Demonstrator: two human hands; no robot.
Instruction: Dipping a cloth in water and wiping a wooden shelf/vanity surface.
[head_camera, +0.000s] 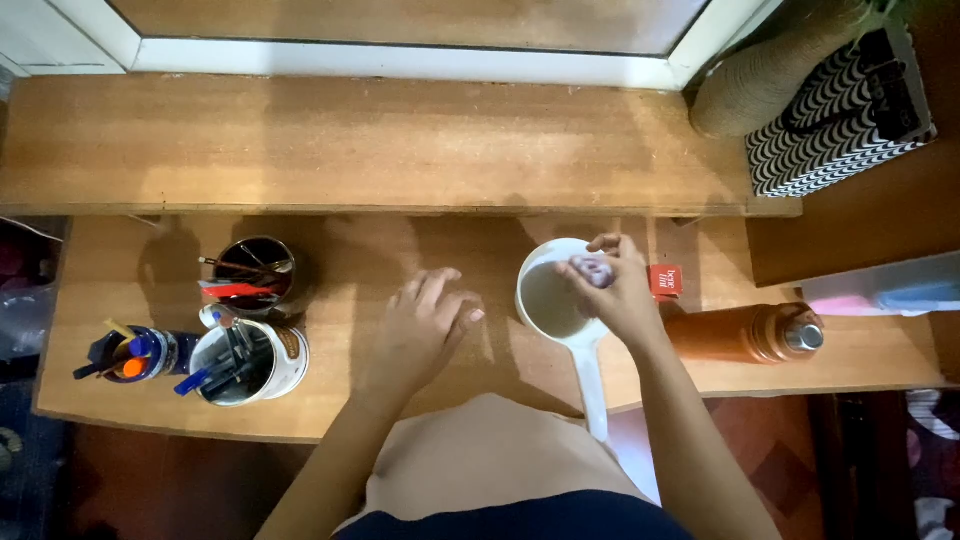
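On the wooden desk (120, 390), right hand (615, 290) is pinching a small soft pinkish wad (596, 268) over the white long-handled cup (548, 305), likely light, best held by its handle, while left hand (420, 335) is resting flat, holding nothing.

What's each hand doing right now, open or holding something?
Left hand: open, flat on the wooden desk.
Right hand: closed on a small pale object over the white mug.

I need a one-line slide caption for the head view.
Right hand holds a small pinkish thing over a white mug; left hand rests flat on the wooden desk.
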